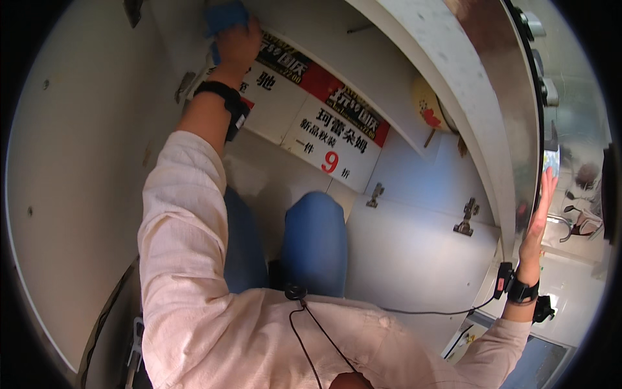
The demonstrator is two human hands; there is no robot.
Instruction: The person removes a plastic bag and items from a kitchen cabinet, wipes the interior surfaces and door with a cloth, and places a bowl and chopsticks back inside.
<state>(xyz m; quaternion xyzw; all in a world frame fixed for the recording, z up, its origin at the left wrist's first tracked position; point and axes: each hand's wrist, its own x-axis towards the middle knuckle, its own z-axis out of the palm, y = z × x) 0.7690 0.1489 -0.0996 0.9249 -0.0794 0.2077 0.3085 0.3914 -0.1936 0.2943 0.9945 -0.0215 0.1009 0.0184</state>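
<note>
My left hand (238, 46) reaches into a low white cabinet at the upper left. Its fingers press on a blue cloth (226, 18) against the cabinet's inner side, and part of the cloth shows below the hand. Under that arm, printed boards (335, 131) bearing writing line the cabinet floor. Far to the right, my right hand (537, 221) lies flat along the dark counter edge (527, 160) with its fingers stretched out. No object shows in it.
Open white doors flank me, the left door (73, 160) and the right door (413, 243), whose metal hinges (467, 218) stick out. A yellow patterned container (430, 104) stands inside the cabinet. Knobs (549, 92) line the counter. My knees (315, 233) are bent before the opening.
</note>
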